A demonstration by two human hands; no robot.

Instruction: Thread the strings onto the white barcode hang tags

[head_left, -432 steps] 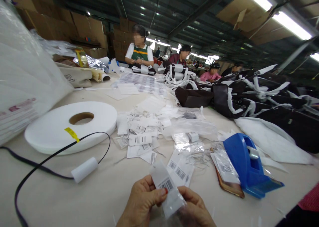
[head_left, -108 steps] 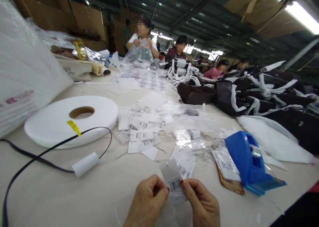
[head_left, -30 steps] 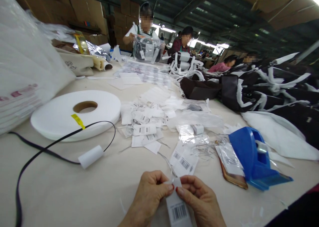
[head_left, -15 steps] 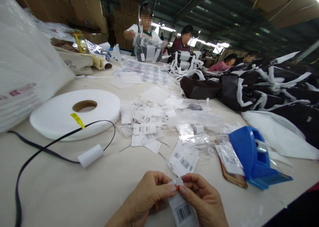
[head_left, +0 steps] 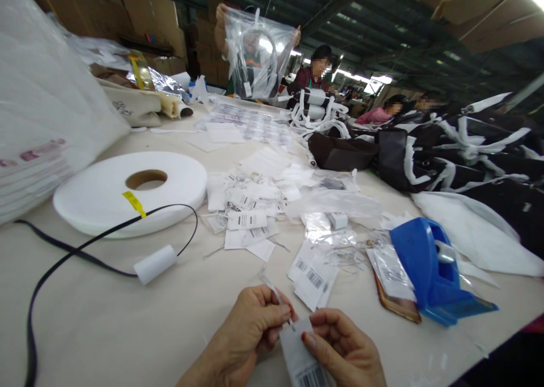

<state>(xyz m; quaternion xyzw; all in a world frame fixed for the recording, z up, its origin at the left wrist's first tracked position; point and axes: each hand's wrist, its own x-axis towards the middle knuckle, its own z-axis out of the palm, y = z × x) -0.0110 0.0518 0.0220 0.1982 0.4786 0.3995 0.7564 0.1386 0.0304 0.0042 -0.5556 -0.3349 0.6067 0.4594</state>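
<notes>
— What do we have in our hands at the near edge of the table (head_left: 127, 330)?

— A white barcode tag (head_left: 301, 357). Our right hand (head_left: 344, 350) pinches its upper edge between thumb and forefinger, the other fingers curled under it. Our left hand (head_left: 250, 333) is closed on a thin clear plastic fastener (head_left: 275, 293), whose lower tip meets the tag's top corner.

— Can we read the tag?

— Only a strip of barcode shows at its bottom; the rest runs out of view.

— And beyond our hands?

— Just past them lie a few loose barcode tags (head_left: 312, 273), and farther out a wider scatter of tags (head_left: 250, 205) with clear plastic bits. To the right stands a blue tape dispenser (head_left: 429, 273), with a phone (head_left: 393, 306) just beside it under a clear packet. To the left lie a big white tape roll (head_left: 131, 191) and a black cord (head_left: 85, 256) across it, with a small white cylinder (head_left: 155, 264) touching the cord.

— Anyone else?

— Across the table a person holds up a clear plastic bag (head_left: 255, 52) in both hands.
</notes>
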